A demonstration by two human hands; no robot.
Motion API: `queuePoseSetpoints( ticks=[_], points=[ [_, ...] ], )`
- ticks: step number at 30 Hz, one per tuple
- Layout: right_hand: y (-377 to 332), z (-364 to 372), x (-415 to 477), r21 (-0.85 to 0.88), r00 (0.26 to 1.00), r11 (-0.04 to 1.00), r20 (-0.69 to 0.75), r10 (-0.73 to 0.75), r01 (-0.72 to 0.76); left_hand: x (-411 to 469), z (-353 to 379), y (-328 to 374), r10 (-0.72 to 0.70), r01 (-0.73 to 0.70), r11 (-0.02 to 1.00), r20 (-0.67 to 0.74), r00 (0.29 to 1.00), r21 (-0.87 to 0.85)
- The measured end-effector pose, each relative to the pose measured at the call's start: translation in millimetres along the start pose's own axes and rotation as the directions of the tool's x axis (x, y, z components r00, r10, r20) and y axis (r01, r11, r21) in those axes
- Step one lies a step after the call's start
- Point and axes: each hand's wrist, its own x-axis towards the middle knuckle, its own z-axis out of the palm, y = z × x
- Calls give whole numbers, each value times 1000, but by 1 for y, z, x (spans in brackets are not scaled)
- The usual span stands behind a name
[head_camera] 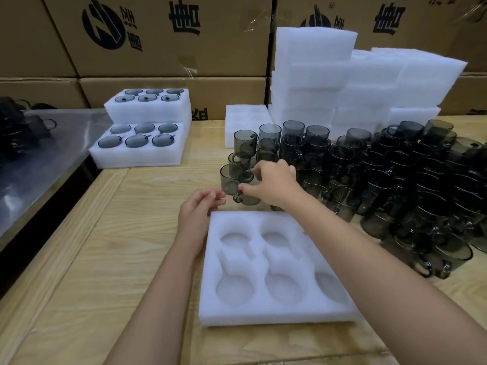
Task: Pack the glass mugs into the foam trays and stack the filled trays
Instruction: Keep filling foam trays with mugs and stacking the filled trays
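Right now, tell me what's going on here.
A person is packing. The right hand grips a mug at the near edge of the pile; the left hand reaches beside it, grip unclear. The tray in front is empty. Two filled trays sit stacked at the back left.

Forearm [342, 233] hides part of the foam tray [237, 309].

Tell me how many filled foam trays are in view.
2. One filled tray lies at the wooden table's far-left corner, six mugs in it; the second filled tray sits just behind it, higher, on more foam, also holding six. Any trays beneath it are hidden.
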Motion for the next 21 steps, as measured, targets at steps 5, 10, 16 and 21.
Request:
queuePoseSetpoints(
  ticks=[5,10,16,21],
  points=[
    [0,-36,-22,491,993,868,41,-109,75,-17,-13,12,19,-24,987,-27,999,-162],
    [-13,-49,-47,538,910,819,208,-359,200,-25,-19,29,123,-123,992,243,962,-17],
    [-18,-64,-58,434,819,850,341,-461,298,-30,-21,30,97,-152,985,466,879,81],
    [-17,-62,-62,321,779,879,419,-467,353,-26,-26,24,12,-55,996,490,872,74]
  ],
)
